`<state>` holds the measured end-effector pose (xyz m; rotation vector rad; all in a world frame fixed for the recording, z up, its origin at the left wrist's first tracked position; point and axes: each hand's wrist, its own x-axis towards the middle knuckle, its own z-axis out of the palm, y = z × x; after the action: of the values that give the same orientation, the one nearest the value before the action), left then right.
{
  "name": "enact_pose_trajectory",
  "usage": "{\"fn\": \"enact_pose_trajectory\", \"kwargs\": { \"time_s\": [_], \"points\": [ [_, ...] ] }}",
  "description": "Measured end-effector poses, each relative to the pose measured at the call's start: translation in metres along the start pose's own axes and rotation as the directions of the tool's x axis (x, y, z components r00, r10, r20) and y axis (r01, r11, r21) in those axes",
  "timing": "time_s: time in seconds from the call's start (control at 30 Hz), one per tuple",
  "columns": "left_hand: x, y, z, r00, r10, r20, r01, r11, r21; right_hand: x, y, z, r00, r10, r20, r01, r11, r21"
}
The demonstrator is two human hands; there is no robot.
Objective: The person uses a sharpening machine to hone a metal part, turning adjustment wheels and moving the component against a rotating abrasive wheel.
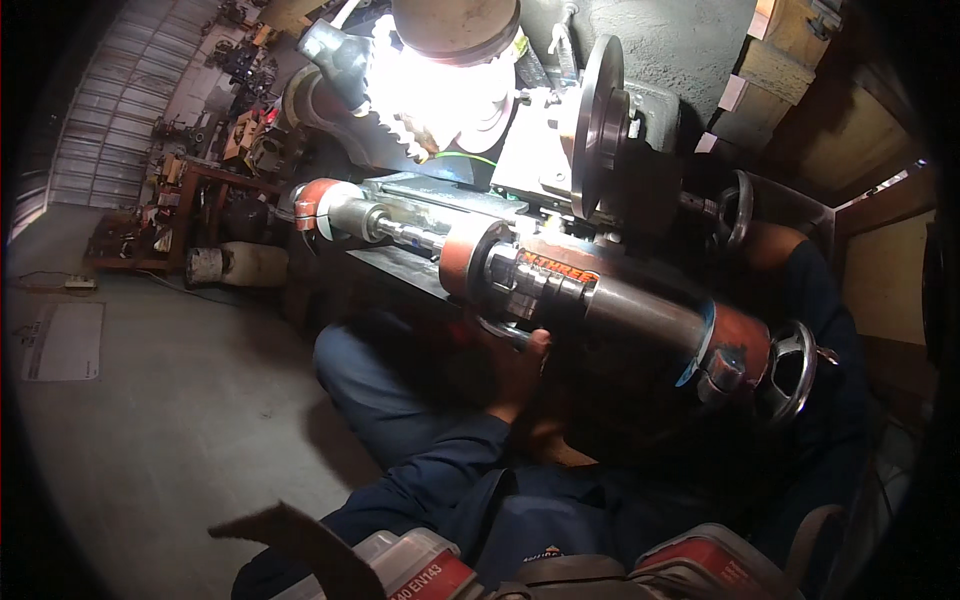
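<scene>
My left hand [515, 372] is closed at a curved chrome rim [505, 333], seemingly part of a handwheel, under the red collar [470, 262] of a machine. Its thumb points up and most of its fingers are in shadow. At the far right, my right hand [772, 246] is against a chrome handwheel [740, 212]; its fingers are lost in the dark. Between my arms lies a long steel cylinder [645, 312], running to a red end housing [738, 345]. A second chrome handwheel [793, 372] sits on that housing's end. A steel shaft [415, 238] extends left from the collar.
A large disc wheel [598, 125] stands upright behind the cylinder. A bright lamp [340, 65] glares at the upper left of the machine. Loose parts crowd a wooden rack [200, 205] farther left. A pale cylindrical container [240, 265] lies near the floor. My bent knee [365, 370] is close below the machine.
</scene>
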<state>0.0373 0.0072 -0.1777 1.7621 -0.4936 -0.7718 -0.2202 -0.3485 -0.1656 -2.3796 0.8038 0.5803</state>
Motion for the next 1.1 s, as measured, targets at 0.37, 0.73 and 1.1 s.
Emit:
{"fn": "enact_pose_trajectory", "kwargs": {
  "time_s": [0.37, 0.73, 1.1],
  "points": [
    [0.035, 0.039, -0.049, 0.985, 0.119, 0.124, -0.152, 0.940, 0.306, 0.018, 0.038, -0.020, 0.880, 0.027, -0.474, 0.070, 0.980, 0.187],
    [0.080, 0.115, -0.067, 0.697, -0.243, 0.675, -0.359, 0.697, 0.621, -0.068, -0.081, -0.051, 0.985, -0.063, -0.158, 0.072, 0.996, 0.057],
    [0.079, 0.125, -0.047, 0.477, -0.345, 0.808, -0.094, 0.894, 0.438, 0.021, 0.038, -0.015, 0.802, 0.069, -0.593, 0.125, 0.952, 0.280]
  ]
}}
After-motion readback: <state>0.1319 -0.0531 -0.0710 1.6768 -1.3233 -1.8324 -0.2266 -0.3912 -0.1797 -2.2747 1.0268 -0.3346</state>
